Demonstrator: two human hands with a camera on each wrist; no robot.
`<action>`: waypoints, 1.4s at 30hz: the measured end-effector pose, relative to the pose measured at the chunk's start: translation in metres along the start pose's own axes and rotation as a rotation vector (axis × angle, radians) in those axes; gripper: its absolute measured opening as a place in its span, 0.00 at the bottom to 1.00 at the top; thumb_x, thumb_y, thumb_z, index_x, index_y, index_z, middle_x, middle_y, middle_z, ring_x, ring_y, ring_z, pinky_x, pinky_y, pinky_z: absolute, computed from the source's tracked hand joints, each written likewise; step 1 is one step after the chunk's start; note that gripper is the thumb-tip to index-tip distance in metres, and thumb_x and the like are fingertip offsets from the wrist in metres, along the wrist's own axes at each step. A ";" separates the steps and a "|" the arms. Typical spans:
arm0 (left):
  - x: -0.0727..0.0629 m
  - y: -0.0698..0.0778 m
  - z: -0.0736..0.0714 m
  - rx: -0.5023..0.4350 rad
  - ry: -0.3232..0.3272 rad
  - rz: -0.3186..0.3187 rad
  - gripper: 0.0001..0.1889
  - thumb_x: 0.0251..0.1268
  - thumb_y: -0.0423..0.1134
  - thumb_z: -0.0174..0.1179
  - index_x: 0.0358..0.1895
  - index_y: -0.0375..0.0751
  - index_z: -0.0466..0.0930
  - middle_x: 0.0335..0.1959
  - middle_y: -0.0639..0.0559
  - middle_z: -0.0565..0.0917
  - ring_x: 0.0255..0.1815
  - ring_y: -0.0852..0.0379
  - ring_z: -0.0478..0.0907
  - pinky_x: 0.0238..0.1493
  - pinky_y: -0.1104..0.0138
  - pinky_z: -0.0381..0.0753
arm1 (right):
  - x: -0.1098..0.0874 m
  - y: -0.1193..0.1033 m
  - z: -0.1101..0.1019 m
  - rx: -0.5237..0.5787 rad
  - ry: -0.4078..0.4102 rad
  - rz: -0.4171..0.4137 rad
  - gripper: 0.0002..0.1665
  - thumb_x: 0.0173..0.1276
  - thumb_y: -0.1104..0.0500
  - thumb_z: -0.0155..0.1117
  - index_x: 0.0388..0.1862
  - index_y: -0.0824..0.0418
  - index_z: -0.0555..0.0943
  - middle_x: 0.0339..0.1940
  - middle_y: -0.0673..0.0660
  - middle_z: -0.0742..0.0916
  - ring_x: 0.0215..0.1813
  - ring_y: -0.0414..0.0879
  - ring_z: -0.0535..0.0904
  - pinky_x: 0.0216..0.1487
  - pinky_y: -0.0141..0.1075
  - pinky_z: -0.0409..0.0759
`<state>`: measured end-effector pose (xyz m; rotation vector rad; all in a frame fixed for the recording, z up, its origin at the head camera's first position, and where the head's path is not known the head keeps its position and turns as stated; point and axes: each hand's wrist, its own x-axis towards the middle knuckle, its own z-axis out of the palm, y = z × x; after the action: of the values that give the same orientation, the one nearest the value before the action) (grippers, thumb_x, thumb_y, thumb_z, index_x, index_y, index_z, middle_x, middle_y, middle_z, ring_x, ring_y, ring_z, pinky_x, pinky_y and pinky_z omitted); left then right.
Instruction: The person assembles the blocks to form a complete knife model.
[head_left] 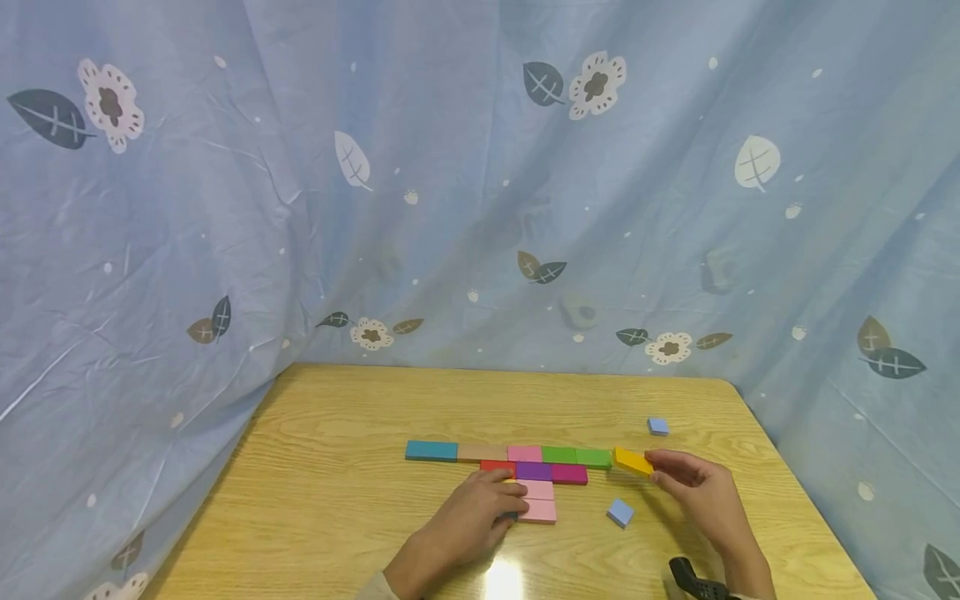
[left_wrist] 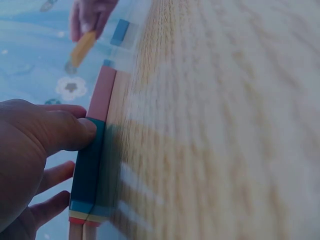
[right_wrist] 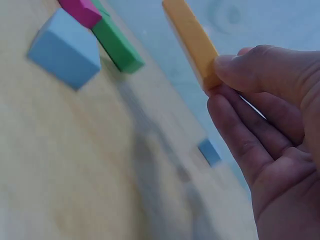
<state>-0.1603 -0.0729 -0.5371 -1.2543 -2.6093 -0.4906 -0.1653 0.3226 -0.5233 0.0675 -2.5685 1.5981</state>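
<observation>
My right hand (head_left: 701, 492) pinches a yellow-orange block (head_left: 632, 461) at one end between thumb and fingers. In the right wrist view the block is raised off the table; in the head view its free end is beside the row's right-hand green block (head_left: 594, 458). My left hand (head_left: 480, 512) rests over the left part of the lower blocks, partly hiding them. Its thumb touches a dark teal block (left_wrist: 87, 165), and its fingers lie extended beyond. Near it show a red block (head_left: 495, 465), a purple block (head_left: 533, 472), a magenta block (head_left: 569, 474) and a pink block (head_left: 537, 511).
Leftward, the upper row continues with another green block (head_left: 559, 455), a pink block (head_left: 524, 453), a tan block (head_left: 482, 452) and a blue block (head_left: 431, 451). Two small light-blue blocks (head_left: 620, 512) (head_left: 657, 427) lie apart at right. A patterned curtain (head_left: 450, 208) hangs behind the wooden table (head_left: 322, 517).
</observation>
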 end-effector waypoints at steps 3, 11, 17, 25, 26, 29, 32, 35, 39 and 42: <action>0.000 0.000 0.000 0.005 0.010 0.005 0.12 0.72 0.35 0.72 0.54 0.53 0.95 0.62 0.58 0.91 0.74 0.49 0.82 0.75 0.48 0.82 | -0.013 0.000 -0.007 -0.025 0.034 0.017 0.21 0.75 0.60 0.76 0.65 0.64 0.88 0.59 0.57 0.93 0.53 0.27 0.89 0.51 0.26 0.90; -0.002 0.000 -0.002 -0.005 0.005 -0.011 0.12 0.72 0.35 0.72 0.53 0.53 0.95 0.63 0.59 0.91 0.74 0.48 0.82 0.73 0.47 0.84 | -0.025 -0.010 -0.014 -0.043 0.061 -0.005 0.21 0.74 0.62 0.77 0.64 0.66 0.89 0.56 0.52 0.95 0.52 0.26 0.89 0.49 0.25 0.90; -0.002 -0.001 -0.002 -0.017 -0.002 -0.013 0.12 0.72 0.35 0.72 0.54 0.53 0.95 0.63 0.58 0.91 0.75 0.48 0.81 0.74 0.46 0.83 | -0.026 -0.016 -0.003 -0.037 0.005 -0.071 0.19 0.74 0.65 0.76 0.62 0.65 0.89 0.56 0.56 0.94 0.53 0.28 0.89 0.50 0.26 0.90; -0.001 -0.001 -0.001 -0.011 -0.018 -0.021 0.13 0.73 0.35 0.71 0.55 0.54 0.94 0.64 0.59 0.90 0.76 0.48 0.81 0.74 0.46 0.82 | -0.025 -0.018 0.029 -0.019 -0.064 -0.076 0.16 0.74 0.65 0.75 0.59 0.63 0.91 0.55 0.62 0.94 0.53 0.30 0.90 0.52 0.25 0.90; -0.001 -0.001 -0.001 -0.012 -0.021 -0.024 0.13 0.73 0.35 0.71 0.55 0.54 0.94 0.64 0.59 0.90 0.76 0.49 0.80 0.74 0.45 0.82 | -0.024 -0.019 0.033 -0.021 -0.070 -0.079 0.16 0.74 0.66 0.75 0.58 0.62 0.92 0.55 0.61 0.94 0.53 0.31 0.90 0.52 0.26 0.90; 0.000 -0.001 -0.001 -0.011 -0.026 -0.024 0.13 0.74 0.36 0.70 0.56 0.54 0.94 0.64 0.59 0.90 0.76 0.49 0.80 0.75 0.45 0.82 | -0.022 -0.021 0.044 -0.038 -0.080 -0.105 0.16 0.72 0.68 0.76 0.57 0.61 0.92 0.53 0.59 0.95 0.52 0.32 0.90 0.53 0.27 0.90; 0.000 -0.001 -0.002 -0.010 -0.025 -0.020 0.13 0.74 0.36 0.70 0.55 0.54 0.94 0.64 0.59 0.90 0.75 0.49 0.81 0.75 0.46 0.82 | -0.018 -0.025 0.053 -0.061 -0.091 -0.130 0.16 0.70 0.70 0.77 0.55 0.61 0.93 0.52 0.59 0.95 0.52 0.34 0.91 0.54 0.27 0.90; 0.000 -0.001 -0.002 -0.013 -0.025 -0.018 0.13 0.74 0.36 0.70 0.55 0.53 0.95 0.64 0.59 0.90 0.75 0.49 0.81 0.75 0.46 0.82 | -0.016 -0.028 0.061 -0.094 -0.099 -0.131 0.17 0.68 0.71 0.77 0.54 0.60 0.93 0.52 0.55 0.95 0.52 0.35 0.91 0.55 0.27 0.89; 0.001 -0.001 -0.003 -0.017 -0.034 -0.026 0.13 0.74 0.36 0.70 0.56 0.54 0.94 0.65 0.59 0.90 0.76 0.48 0.80 0.75 0.46 0.81 | -0.015 -0.032 0.069 -0.145 -0.106 -0.110 0.19 0.67 0.71 0.78 0.53 0.54 0.94 0.50 0.49 0.96 0.54 0.36 0.91 0.56 0.29 0.89; 0.001 -0.001 -0.004 -0.019 -0.037 -0.030 0.13 0.74 0.35 0.70 0.56 0.54 0.94 0.65 0.59 0.90 0.76 0.48 0.80 0.75 0.45 0.81 | -0.014 -0.035 0.074 -0.197 -0.108 -0.098 0.19 0.67 0.70 0.79 0.51 0.50 0.95 0.49 0.45 0.96 0.56 0.39 0.90 0.57 0.31 0.90</action>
<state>-0.1613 -0.0747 -0.5330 -1.2436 -2.6638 -0.5031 -0.1537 0.2406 -0.5260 0.2646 -2.7427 1.3357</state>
